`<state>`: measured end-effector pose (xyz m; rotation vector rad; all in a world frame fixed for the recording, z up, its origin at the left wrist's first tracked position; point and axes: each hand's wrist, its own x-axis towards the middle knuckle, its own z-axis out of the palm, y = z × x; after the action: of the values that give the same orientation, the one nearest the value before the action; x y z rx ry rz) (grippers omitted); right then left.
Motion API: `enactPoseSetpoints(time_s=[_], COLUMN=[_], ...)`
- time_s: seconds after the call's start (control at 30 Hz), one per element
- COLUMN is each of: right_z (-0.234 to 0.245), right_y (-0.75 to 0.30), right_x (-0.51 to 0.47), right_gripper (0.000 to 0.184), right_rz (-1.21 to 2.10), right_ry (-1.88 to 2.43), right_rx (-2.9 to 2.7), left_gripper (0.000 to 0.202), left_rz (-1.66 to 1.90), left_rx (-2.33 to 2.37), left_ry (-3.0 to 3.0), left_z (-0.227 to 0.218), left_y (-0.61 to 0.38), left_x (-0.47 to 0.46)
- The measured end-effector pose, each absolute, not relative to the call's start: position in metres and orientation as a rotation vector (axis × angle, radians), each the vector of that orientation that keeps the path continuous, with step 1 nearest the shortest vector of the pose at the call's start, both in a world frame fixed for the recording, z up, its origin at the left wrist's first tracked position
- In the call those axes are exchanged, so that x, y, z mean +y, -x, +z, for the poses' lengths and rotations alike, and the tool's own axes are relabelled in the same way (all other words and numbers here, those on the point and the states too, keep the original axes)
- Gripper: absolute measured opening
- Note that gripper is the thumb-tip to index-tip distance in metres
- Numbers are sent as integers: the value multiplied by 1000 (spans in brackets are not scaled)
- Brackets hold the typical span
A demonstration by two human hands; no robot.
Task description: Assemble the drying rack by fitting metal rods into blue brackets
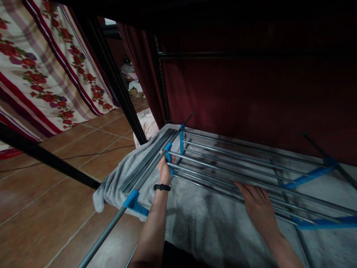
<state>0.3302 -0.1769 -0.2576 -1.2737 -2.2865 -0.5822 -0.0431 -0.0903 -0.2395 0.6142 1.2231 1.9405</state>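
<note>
A partly joined rack of thin metal tubes [223,168] and blue plastic brackets lies on a grey blanket [192,223]. My left hand [165,169], with a black band on its wrist, is closed around the blue bracket [168,152] at the rack's left end. Over the front tubes rests my right hand [258,203], fingers stretched out and touching them; its fingertips are partly hidden behind the tubes. A long grey pole [104,232] passes through the left brackets. Another blue bracket [132,199] sits lower on that pole.
Several loose grey tubes [149,160] lie bundled on the blanket, left of the rack. Black metal bed-frame posts [122,85] stand at the left. Beyond are a floral curtain [55,63] and a tiled floor [64,193] with a cable. A dark red cloth [237,93] hangs behind.
</note>
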Motion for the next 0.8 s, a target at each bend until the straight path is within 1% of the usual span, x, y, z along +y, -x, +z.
enactPoseSetpoints(time_s=[0.13, 0.3, 0.5, 0.63, 0.7, 0.8], right_z=[-256, -251, -226, -204, -197, -192], right_y=[-330, -306, -206, -137, -112, -87], right_x=[-175, -172, -160, -142, -132, -120], right_gripper=[57, 57, 54, 51, 50, 53], right_rz=[-596, -504, -270, -58, -8, -4], right_ry=[1285, 1227, 1220, 1199, 1196, 1190], right_rx=[-2288, -2348, -2447, -2548, -2592, -2653], left_gripper=[63, 60, 59, 58, 54, 41], left_rz=[1904, 1924, 1916, 1911, 1928, 2008], left_rx=[1299, 1322, 1358, 1370, 1385, 1415], left_ry=[-726, -736, -693, -694, -692, -645], left_z=[-241, -234, -232, -236, -241, -249], left_y=[45, 40, 36, 39, 43, 48], left_x=[-88, -90, -91, -90, -87, -82])
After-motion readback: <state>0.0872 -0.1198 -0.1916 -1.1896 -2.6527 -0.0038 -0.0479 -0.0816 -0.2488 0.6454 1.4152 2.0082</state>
